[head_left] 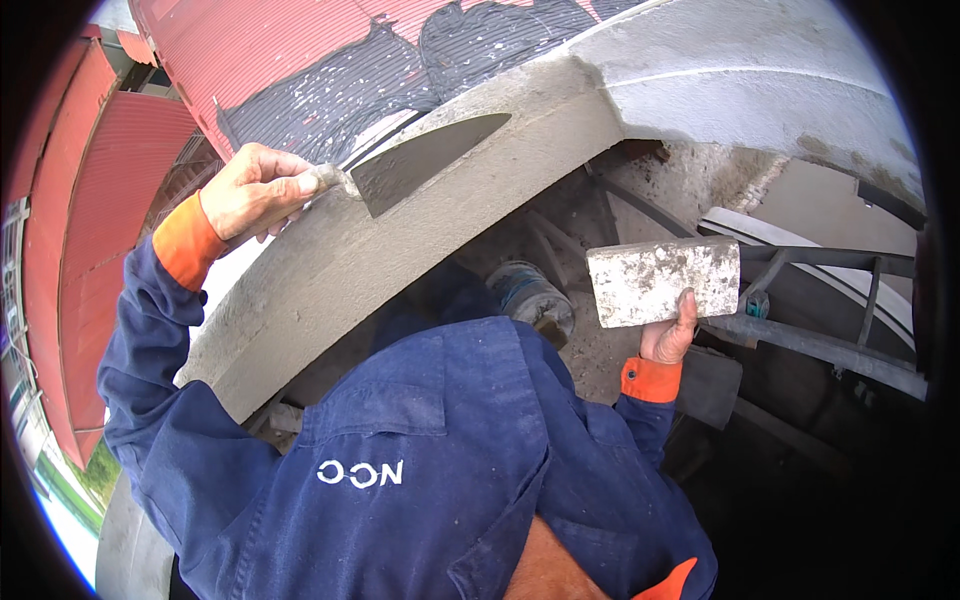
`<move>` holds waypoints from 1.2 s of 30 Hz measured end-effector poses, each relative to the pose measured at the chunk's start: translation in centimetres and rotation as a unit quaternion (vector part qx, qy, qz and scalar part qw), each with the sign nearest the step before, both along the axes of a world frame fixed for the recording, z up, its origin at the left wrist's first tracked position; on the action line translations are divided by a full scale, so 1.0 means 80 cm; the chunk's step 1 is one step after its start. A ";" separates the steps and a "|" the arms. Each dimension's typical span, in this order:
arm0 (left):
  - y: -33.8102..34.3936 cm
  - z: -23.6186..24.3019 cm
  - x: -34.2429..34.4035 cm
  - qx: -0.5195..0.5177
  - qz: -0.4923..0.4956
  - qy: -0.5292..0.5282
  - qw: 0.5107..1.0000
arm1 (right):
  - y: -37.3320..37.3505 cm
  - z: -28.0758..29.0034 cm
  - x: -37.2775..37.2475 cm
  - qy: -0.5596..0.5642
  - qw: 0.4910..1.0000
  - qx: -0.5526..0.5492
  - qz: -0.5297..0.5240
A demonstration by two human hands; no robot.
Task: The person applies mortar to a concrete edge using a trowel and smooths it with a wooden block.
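My left hand [262, 192] is closed round the mortar-caked handle of a pointing trowel [425, 165]. The trowel's dark pointed blade lies along the top of a grey plastered parapet wall [430, 255], its tip to the right. Lower on the right, my right hand [672, 335] grips a rectangular board [660, 280] from beneath, with the thumb over its near edge. The board's upper face is white and blotched with grey mortar. Most of my right fingers are hidden under it. The board is apart from the wall.
A mortar-stained bucket [535, 303] stands below, inside the wall. Metal framework [820, 350] runs along the right. A paler, lighter grey wall section [750, 90] continues at the upper right. Beyond the wall lie red corrugated roofing [290, 50] and a crumpled dark sheet [370, 85].
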State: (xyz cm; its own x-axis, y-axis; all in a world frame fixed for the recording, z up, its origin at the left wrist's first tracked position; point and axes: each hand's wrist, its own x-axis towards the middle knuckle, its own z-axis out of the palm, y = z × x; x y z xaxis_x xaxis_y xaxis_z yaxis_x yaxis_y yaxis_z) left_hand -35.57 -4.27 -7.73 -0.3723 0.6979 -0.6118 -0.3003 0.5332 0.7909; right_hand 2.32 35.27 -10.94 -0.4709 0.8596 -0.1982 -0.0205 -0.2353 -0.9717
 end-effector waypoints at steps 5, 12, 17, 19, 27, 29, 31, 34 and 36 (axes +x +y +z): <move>-0.001 -0.010 0.003 0.009 0.001 -0.007 1.000 | -0.001 0.001 -0.003 -0.003 1.000 0.011 0.013; -0.032 -0.010 -0.030 -0.012 -0.008 0.157 0.987 | -0.006 0.003 -0.004 0.000 1.000 0.016 0.011; -0.060 -0.012 -0.049 0.006 0.263 0.239 0.935 | -0.003 -0.006 -0.005 0.002 1.000 0.014 0.012; -0.049 -0.006 -0.030 0.012 0.214 0.227 0.950 | -0.003 -0.003 -0.004 0.007 1.000 0.021 0.011; 0.024 0.032 0.031 0.109 0.260 0.158 0.946 | -0.001 0.007 -0.020 0.085 0.995 0.035 0.027; 0.051 0.054 0.054 0.140 0.281 0.126 0.941 | 0.000 0.013 -0.021 0.088 0.994 0.033 0.050; 0.081 0.078 0.077 0.181 0.267 0.115 0.940 | 0.000 0.016 -0.022 0.103 0.993 0.033 0.055; 0.144 0.099 0.135 0.225 0.241 0.126 0.936 | 0.011 0.005 -0.021 0.119 0.989 -0.015 0.086; 0.211 0.106 0.204 0.213 0.275 0.177 0.921 | 0.022 -0.006 -0.023 0.134 0.981 -0.067 0.121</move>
